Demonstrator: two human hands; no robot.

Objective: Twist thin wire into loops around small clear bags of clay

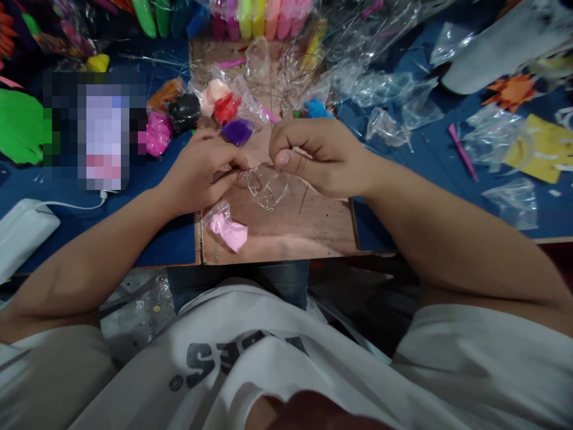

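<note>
Between my hands, above the wooden board (286, 236), hangs a thin bent wire shape (269, 190) with several loops. My left hand (208, 170) pinches its left end between thumb and fingers. My right hand (320, 155) is closed, thumb against the curled index finger, at the wire's right end. Pink clay in a clear wrapper (229, 232) lies below my left hand. Just above the hands sit wrapped lumps of clay: purple (238, 131), red (227, 107), black (183, 111) and magenta (158, 132).
A blurred-out phone (104, 137) with a cable runs to a white power bank (27, 236) at left. Crumpled clear wrappers (389, 126), a pink tool (463, 152) and a yellow piece (539, 149) lie at right. Colourful clay packs (259, 18) line the back.
</note>
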